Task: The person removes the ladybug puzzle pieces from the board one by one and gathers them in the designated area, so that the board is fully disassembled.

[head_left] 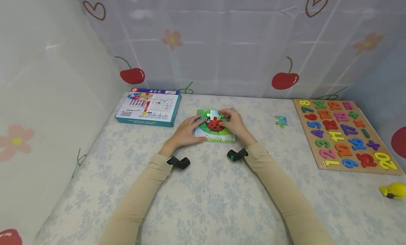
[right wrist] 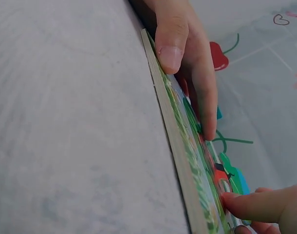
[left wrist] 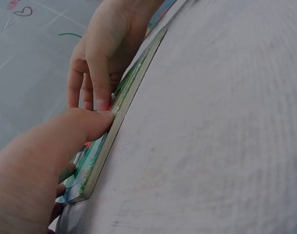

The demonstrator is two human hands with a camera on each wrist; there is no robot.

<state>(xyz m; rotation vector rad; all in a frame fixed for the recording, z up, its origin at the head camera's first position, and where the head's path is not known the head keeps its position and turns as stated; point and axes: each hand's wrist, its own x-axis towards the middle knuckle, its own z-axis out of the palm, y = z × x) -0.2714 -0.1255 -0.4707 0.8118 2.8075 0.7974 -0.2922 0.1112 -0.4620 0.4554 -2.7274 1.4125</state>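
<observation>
A square ladybug jigsaw puzzle (head_left: 219, 136) lies on the table in a wooden tray, whose pale edge (right wrist: 170, 131) shows in the right wrist view. My left hand (head_left: 187, 132) rests on its left side, thumb on the near edge and fairly straight fingers spread over the picture. Over the far half, my right hand (head_left: 234, 123) pinches a puzzle piece (head_left: 214, 114) that catches the light. In the right wrist view that green and blue piece (right wrist: 234, 175) stands tilted above the ladybug. Another loose puzzle piece (head_left: 281, 121) lies to the right of the puzzle.
A flat box of beaded toys (head_left: 147, 108) lies at the back left. On the right is a wooden number board (head_left: 312, 146) with colourful digits, and a yellow toy (head_left: 394, 191) sits nearer the right edge. A printed curtain (head_left: 215, 54) hangs behind the table.
</observation>
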